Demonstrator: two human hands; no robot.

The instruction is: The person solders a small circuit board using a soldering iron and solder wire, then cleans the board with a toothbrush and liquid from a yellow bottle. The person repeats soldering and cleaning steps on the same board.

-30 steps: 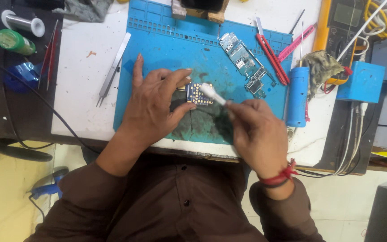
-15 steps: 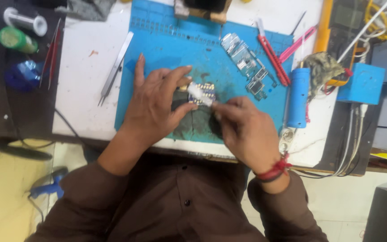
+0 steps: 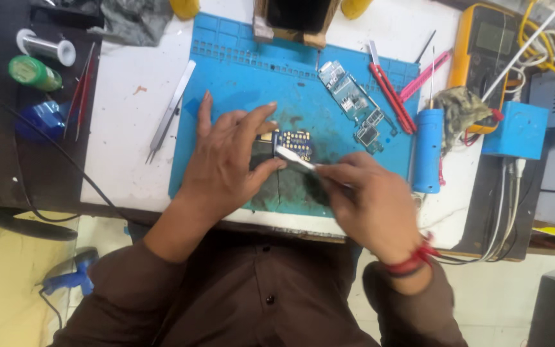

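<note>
The white desk point(image 3: 123, 128) carries a blue work mat point(image 3: 239, 83) spread across its middle, which gives small parts a soft surface and keeps them from sliding off. The loose tools lie round the mat's edges, within reach but out of the working patch: steel tweezers point(image 3: 171, 112) just left of it, a blue cylindrical tool point(image 3: 428, 151) standing along its right edge, red-handled tools point(image 3: 390, 96) and a second circuit board point(image 3: 354, 106) at the far right.

The left hand point(image 3: 226, 167) lies flat on the mat with thumb and fingers closed round a small dark circuit board point(image 3: 290, 142), near the mat's middle. That grip appears to pin the board down so it cannot shift under pressure.

The right hand point(image 3: 370, 205) comes in from the near right, its grip pinched narrow on a thin white tool point(image 3: 293, 159). The tool lies low and slanted, its tip resting on the board's near edge, just beside the left thumb, a hold that seems suited to fine, steady strokes.
</note>
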